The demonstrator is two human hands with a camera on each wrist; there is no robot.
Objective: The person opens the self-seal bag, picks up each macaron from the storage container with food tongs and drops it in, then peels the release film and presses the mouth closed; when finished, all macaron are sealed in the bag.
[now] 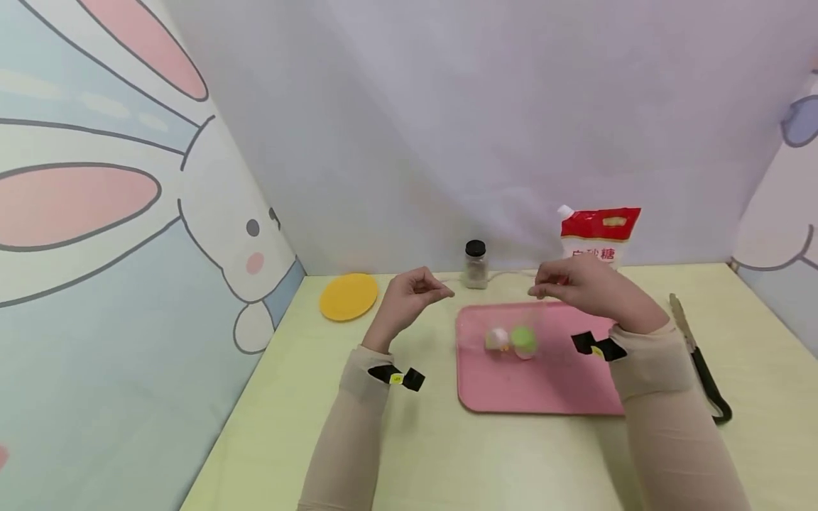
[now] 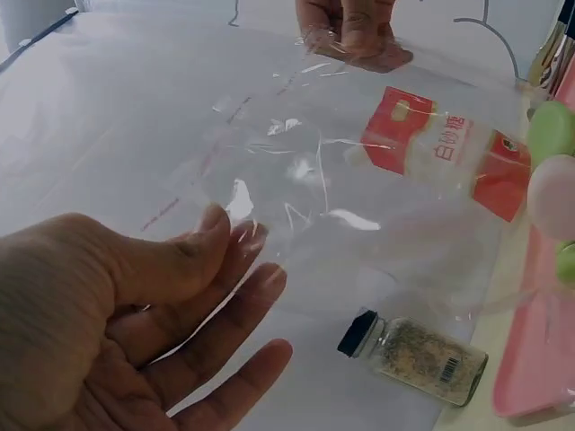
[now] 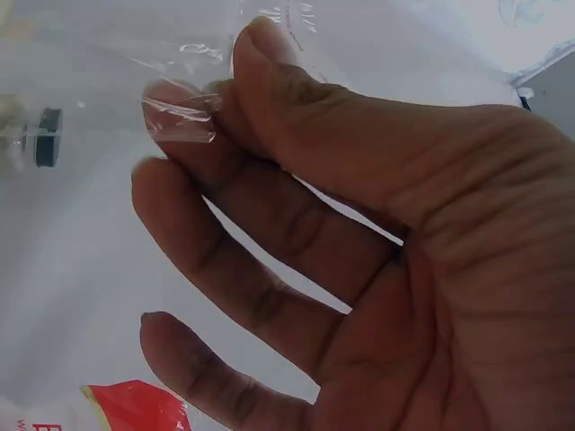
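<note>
Between both hands stretches a clear plastic bag (image 2: 305, 189) with a line of pink print along its upper edge. My left hand (image 1: 409, 301) pinches one upper corner between thumb and index finger, the other fingers loosely spread. At the opposite corner, my right hand (image 1: 584, 287) pinches the film the same way. In the head view the bag hangs over the left part of a pink tray (image 1: 543, 392). A green round piece (image 1: 524, 339) and a whitish one (image 1: 497, 339) show through the film, looking like small macarons or toy sweets.
Behind the tray stands a glass jar (image 1: 476, 266) with a black lid. A red and white sugar pouch (image 1: 601, 231) stands behind my right hand. A yellow plate (image 1: 348, 298) lies at the back left, and a black-handled knife (image 1: 703, 369) right of the tray.
</note>
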